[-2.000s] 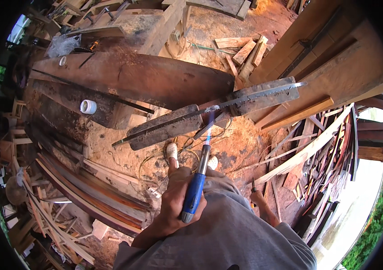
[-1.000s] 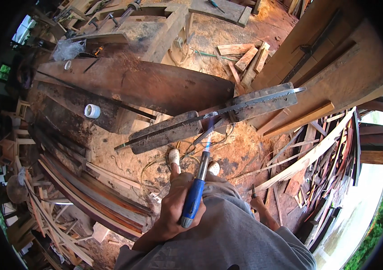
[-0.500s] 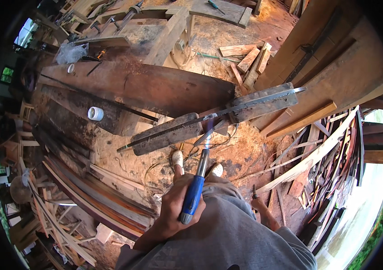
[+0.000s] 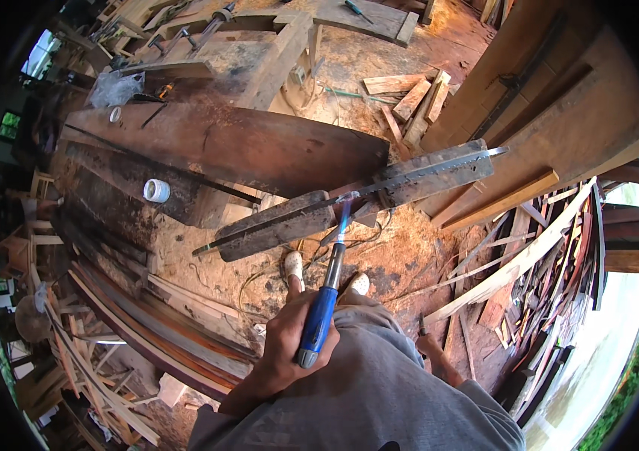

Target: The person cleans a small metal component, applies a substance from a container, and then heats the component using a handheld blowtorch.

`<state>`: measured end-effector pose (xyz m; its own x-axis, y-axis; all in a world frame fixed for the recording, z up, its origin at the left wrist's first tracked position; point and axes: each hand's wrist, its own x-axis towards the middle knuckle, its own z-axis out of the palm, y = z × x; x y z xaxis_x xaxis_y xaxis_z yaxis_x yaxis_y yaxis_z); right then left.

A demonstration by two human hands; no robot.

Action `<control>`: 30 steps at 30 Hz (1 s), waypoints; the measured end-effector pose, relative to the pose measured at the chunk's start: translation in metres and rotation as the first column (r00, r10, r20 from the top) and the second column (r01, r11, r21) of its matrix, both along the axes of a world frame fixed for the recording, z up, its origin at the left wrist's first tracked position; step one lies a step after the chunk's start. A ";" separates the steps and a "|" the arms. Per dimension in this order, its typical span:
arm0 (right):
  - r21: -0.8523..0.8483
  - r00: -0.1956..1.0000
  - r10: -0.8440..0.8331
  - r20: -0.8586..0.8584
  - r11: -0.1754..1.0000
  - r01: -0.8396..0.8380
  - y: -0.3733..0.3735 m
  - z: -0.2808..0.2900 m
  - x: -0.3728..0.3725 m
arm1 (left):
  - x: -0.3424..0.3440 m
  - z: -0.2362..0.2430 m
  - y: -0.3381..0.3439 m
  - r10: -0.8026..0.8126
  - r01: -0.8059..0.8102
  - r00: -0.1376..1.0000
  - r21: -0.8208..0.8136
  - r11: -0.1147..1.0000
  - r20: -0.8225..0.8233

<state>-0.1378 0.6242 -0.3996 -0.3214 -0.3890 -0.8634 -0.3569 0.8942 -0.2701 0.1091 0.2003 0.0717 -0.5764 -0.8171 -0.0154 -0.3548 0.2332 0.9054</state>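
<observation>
My left hand (image 4: pixel 289 338) is closed round a blue gas torch (image 4: pixel 319 323) with a metal nozzle pointing away from me. A blue flame (image 4: pixel 345 216) leaves the nozzle and reaches the middle of a long toothed saw blade (image 4: pixel 424 173). There the metal shows a pale, bright spot. The blade lies along two dark wooden blocks (image 4: pixel 278 225), with a gap between them under the flame. Low at my right side, my right hand (image 4: pixel 433 349) is closed on a thin dark stick-like tool (image 4: pixel 422 325), its kind too small to make out.
Beyond the blade stretches a wide brown plank (image 4: pixel 244 146), with a white jar (image 4: pixel 156 191) on a dark board nearby. Large boards (image 4: pixel 560 143) lean at the right above piled offcuts (image 4: pixel 530 278). Long stacked timbers (image 4: pixel 161 323) lie at the left. Sawdust covers the floor.
The torch has shifted slightly in my left hand's grip area, its nozzle a touch left and nearer me. The flame still meets the blade's middle; my right hand stays low.
</observation>
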 end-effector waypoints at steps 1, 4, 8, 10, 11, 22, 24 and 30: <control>-0.005 1.000 -0.014 0.004 1.000 0.014 0.005 -0.002 -0.002 | 0.000 -0.001 -0.001 -0.011 0.010 1.000 -0.020 1.000 -0.006; -0.010 0.984 0.178 -0.018 0.984 -0.179 -0.020 0.023 -0.003 | 0.002 -0.004 0.004 0.011 -0.011 1.000 -0.017 1.000 0.005; 0.113 0.990 0.123 -0.064 0.987 -0.115 -0.070 0.074 0.003 | 0.002 -0.004 0.003 0.018 -0.018 1.000 -0.004 1.000 0.009; 0.132 0.994 0.023 -0.109 0.991 -0.008 -0.086 0.089 0.008 | 0.003 -0.004 0.002 0.008 -0.007 1.000 -0.027 1.000 0.006; 0.144 0.985 -0.079 -0.153 0.984 0.101 -0.092 0.094 0.008 | 0.003 -0.003 0.002 0.015 -0.015 1.000 -0.029 0.999 0.007; 0.132 0.914 0.367 -0.175 0.928 -0.347 -0.062 0.076 0.000 | -0.002 0.005 0.000 -0.018 0.017 1.000 -0.053 0.998 -0.004; 0.115 0.914 0.372 -0.160 0.927 -0.357 -0.066 0.075 0.002 | -0.002 0.004 0.002 -0.014 0.014 1.000 -0.038 0.999 0.002; 0.169 0.878 0.455 -0.151 0.887 -0.430 -0.060 0.067 -0.002 | -0.002 0.004 0.004 -0.020 0.021 1.000 -0.009 1.000 0.022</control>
<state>-0.1398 0.5642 -0.3326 -0.2972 -0.4189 -0.8580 -0.7550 0.6532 -0.0574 0.1069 0.2041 0.0757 -0.5926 -0.8053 -0.0204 -0.3692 0.2490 0.8954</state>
